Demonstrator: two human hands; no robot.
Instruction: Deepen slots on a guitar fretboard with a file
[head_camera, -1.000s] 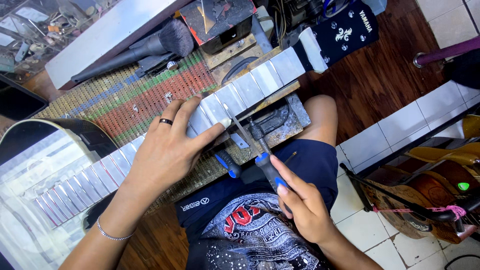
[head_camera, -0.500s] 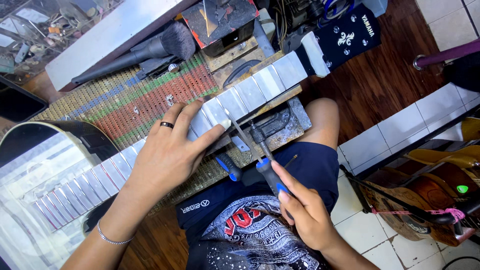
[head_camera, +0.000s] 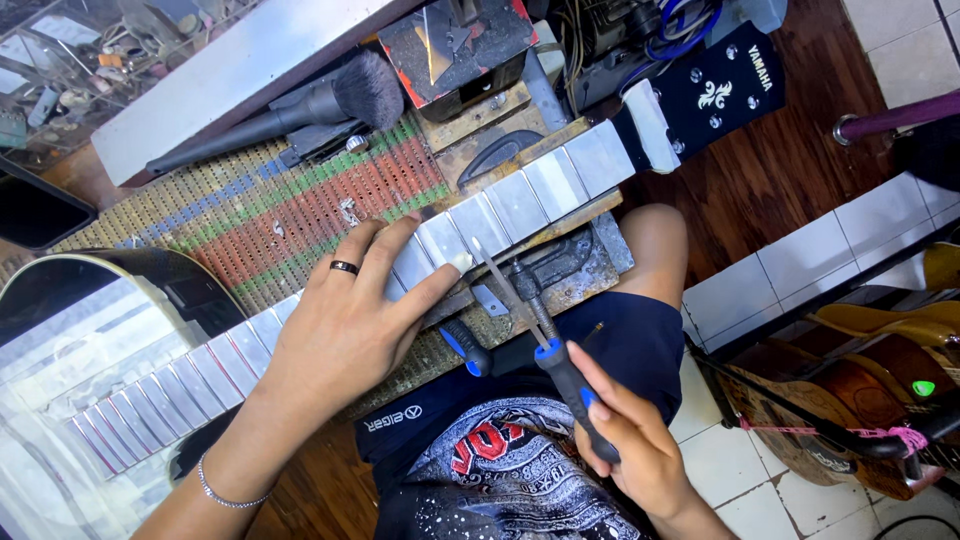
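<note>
Left hand (head_camera: 345, 335) lies spread flat on the taped guitar neck (head_camera: 520, 205) (it runs diagonally up-right); right hand (head_camera: 630, 440) grips a screwdriver (head_camera: 545, 340), tip aimed at the fretboard edge just beyond the left fingertips.

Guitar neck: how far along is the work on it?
Done: the fretboard is masked with silvery tape from body to headstock. In hand: the left hand presses the neck down while the right hand holds a blue-handled tool, tip near the taped edge. Left: unclear; which frets are already finished cannot be told.
</note>
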